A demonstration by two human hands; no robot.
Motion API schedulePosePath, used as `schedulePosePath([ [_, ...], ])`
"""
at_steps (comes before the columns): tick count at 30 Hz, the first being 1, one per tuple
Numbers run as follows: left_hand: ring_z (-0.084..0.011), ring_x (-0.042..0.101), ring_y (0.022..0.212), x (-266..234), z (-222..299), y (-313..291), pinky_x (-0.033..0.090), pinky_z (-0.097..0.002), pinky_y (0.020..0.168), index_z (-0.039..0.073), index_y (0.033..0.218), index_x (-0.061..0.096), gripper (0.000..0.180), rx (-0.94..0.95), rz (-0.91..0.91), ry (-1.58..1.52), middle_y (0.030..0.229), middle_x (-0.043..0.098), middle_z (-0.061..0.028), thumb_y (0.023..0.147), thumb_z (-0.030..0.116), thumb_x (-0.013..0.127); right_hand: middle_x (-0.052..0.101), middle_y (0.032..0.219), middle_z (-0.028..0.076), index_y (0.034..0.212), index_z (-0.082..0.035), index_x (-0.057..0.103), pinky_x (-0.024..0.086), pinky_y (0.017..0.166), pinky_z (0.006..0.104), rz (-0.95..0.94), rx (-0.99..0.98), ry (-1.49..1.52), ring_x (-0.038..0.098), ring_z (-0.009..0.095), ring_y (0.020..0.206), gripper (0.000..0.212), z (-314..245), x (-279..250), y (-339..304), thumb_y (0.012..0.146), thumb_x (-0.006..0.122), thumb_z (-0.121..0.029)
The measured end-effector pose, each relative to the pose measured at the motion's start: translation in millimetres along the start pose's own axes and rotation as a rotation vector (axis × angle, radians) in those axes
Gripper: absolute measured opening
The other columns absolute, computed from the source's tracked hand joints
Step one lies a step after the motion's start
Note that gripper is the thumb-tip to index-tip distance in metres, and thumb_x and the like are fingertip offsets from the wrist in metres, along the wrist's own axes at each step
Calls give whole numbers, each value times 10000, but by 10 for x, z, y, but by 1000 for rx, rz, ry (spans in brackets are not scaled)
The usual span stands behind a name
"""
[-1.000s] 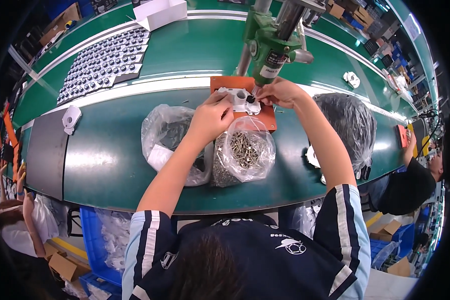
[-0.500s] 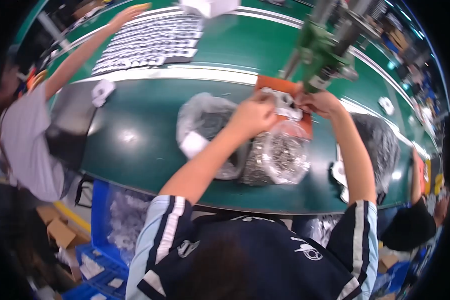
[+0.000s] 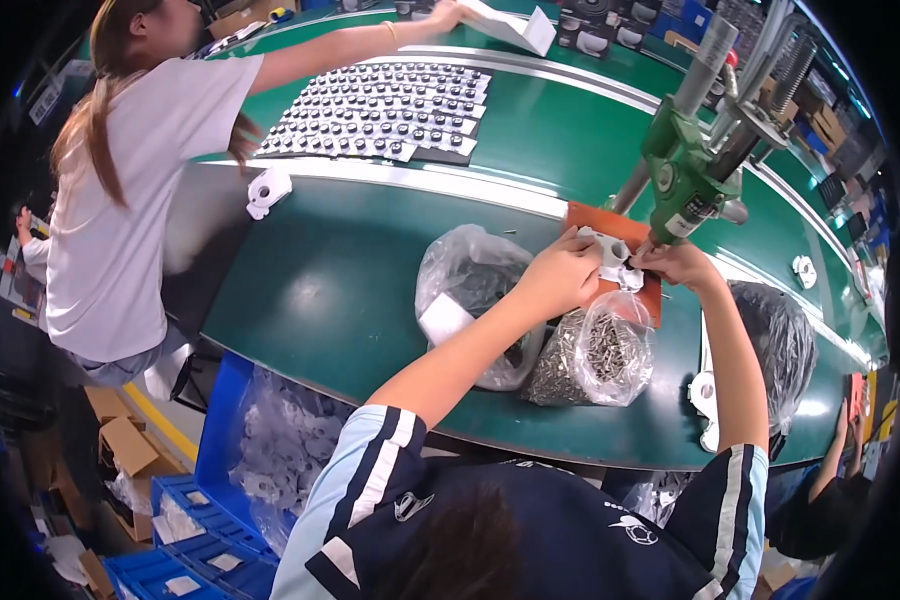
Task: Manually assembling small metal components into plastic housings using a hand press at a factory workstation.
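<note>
A white moulded plastic part (image 3: 620, 276) with a round opening lies over the orange plate (image 3: 650, 302), below the green press (image 3: 682, 178). My left hand (image 3: 566, 272) has its fingers closed on the part's left edge. On its other side, my right hand (image 3: 678, 263) pinches close to a small dark spot on the part; whatever is between those fingertips is too small to make out. Just nearer to me stands an open clear bag of small metal pins (image 3: 610, 350). Left of it, another clear bag (image 3: 445, 262) holds dark pieces and a white piece.
A black plastic bag (image 3: 778, 335) and white parts (image 3: 705, 398) lie by my right forearm. Another white part (image 3: 268, 190) is at the far left. Beyond, rows of white-and-black pieces (image 3: 380, 115) cover the belt; a co-worker (image 3: 140, 190) reaches across. Blue bins (image 3: 220, 430) stand below.
The whole view has shifted, so the table sits lower and further right. The co-worker at left now reaches further along to a white sheet-like item. Both my hands stay at the white part.
</note>
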State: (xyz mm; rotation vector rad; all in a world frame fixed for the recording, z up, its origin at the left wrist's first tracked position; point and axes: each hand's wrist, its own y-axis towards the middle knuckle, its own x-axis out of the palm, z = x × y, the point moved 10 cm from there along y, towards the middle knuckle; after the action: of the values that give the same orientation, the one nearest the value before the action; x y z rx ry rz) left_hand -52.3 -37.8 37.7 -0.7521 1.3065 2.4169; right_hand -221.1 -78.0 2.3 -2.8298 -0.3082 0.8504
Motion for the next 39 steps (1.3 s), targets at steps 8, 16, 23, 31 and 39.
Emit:
schedulePosePath([
  [8,-349,566,969,-27,22,18,476,-403,824,15,920,562,188,-45,6,10,1018,598,-161,755,103,573,432,505,21,538,-15,489,335,459,280,302,-83,-196,389,94,490,410,-24,-150,-243,696,757,-283],
  [16,-317,552,995,-80,-12,28,471,-384,850,-22,835,566,156,-37,-17,71,980,604,-165,709,71,568,524,586,13,727,-17,576,393,471,260,339,49,-178,492,83,529,193,31,-617,-77,798,656,-178],
  [23,-326,517,1001,49,147,93,444,-384,877,-16,873,580,190,82,-131,157,956,582,-149,706,73,565,510,677,29,809,-88,555,447,503,290,766,-355,766,576,168,666,275,-946,-2422,-2,872,487,-347],
  [31,-326,493,1106,25,-32,-95,385,-427,971,50,983,596,256,7,-39,77,1154,551,-148,741,131,574,584,672,-17,784,-79,619,412,516,211,351,-584,640,497,81,545,418,-1876,-2239,961,860,527,-479],
  [39,-319,500,1084,140,-93,26,418,-404,919,38,1004,574,279,-124,-223,155,1106,560,-139,747,144,564,596,829,46,1006,-38,601,446,516,278,666,-693,931,533,157,582,474,-1919,-2906,-30,868,489,-477],
])
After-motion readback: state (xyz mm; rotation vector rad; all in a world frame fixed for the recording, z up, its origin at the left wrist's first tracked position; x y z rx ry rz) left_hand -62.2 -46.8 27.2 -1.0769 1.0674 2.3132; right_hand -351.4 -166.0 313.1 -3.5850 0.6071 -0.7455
